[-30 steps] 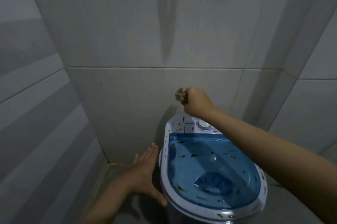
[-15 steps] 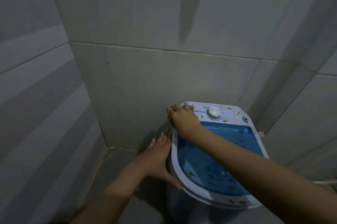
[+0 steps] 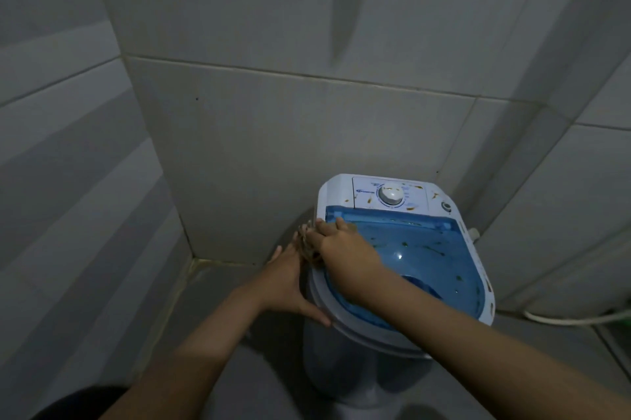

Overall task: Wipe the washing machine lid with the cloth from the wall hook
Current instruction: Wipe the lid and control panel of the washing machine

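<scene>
A small white washing machine stands in the tiled corner, with a translucent blue lid [image 3: 426,255] speckled with green and brown bits. My right hand [image 3: 345,249] lies on the lid's left edge and presses a crumpled brownish cloth [image 3: 307,247] against the rim. The cloth shows only at the fingertips; the rest is under the hand. My left hand [image 3: 290,283] rests flat against the machine's left side, fingers spread, thumb under the white rim [image 3: 345,317].
The white control panel [image 3: 389,196] with a round dial sits at the lid's back edge. Grey tiled walls close in behind and to both sides. A white hose or cable [image 3: 566,319] runs along the floor at the right.
My right hand came down from the wall with the cloth onto the lid's back left corner, then slid along the left edge toward me. The left hand pressed closer against the machine's side.
</scene>
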A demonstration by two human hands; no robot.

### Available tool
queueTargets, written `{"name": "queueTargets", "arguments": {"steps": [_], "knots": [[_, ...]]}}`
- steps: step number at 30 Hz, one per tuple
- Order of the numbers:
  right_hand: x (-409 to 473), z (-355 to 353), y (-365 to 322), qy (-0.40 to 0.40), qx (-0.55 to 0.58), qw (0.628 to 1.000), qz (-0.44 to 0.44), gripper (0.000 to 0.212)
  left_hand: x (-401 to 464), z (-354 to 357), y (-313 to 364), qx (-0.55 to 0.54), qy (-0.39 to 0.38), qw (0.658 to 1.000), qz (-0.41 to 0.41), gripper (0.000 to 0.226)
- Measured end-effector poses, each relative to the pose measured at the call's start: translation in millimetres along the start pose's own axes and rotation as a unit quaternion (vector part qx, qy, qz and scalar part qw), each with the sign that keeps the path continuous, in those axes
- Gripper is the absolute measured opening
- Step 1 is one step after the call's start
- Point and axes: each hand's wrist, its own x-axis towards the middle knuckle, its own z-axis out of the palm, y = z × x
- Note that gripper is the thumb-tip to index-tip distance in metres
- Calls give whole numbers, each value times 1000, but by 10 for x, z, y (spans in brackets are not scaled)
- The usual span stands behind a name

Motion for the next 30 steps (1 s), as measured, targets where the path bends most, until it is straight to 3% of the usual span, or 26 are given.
{"name": "queueTargets", "arguments": {"steps": [8,11,19,30], "knots": [[-447,75,-69,-6,37,999,-32,77,10,80,-47,-7,-8,999,-33,150],[-609,104,-73,6,43,998,-49,72,10,68,-32,-9,-7,999,-34,156],[-1023,187,78,11,90,993,-74,62,-19,-5,30,51,-10,998,-22,136],[-1384,102,416,-8,25,994,-108,66,-179,-29,235,103,-23,994,-17,150]]}}
